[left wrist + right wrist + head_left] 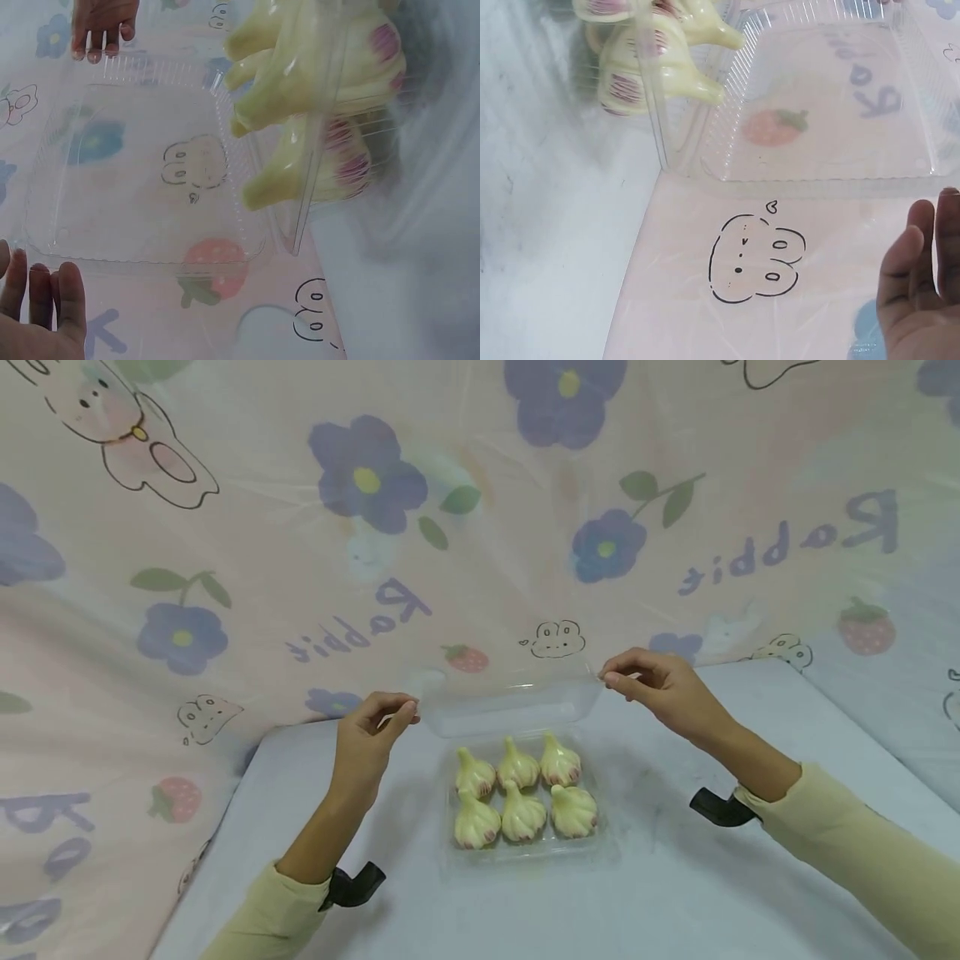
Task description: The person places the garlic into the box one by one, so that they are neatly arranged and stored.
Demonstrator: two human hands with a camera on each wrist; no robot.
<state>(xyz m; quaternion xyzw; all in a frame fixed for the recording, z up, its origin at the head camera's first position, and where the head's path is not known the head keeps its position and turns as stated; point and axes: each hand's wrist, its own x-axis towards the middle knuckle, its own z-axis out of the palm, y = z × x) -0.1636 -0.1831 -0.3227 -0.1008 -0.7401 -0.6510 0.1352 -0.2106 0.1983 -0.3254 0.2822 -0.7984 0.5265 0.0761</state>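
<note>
A clear plastic box with its hinged lid raised stands on the white table. Inside lie several pale garlic bulbs in two rows, stems pointing mostly away from me. My left hand pinches the lid's left edge between thumb and fingers. At the lid's right far corner, my right hand pinches the rim with its fingertips. The left wrist view has the transparent lid standing up with both hands at its opposite sides. In the right wrist view, garlic sits beside the lid.
A patterned curtain with flowers, rabbits and strawberries hangs right behind the white table. Black curved pieces are fixed at both sleeve cuffs. The lid's far side is close to the curtain.
</note>
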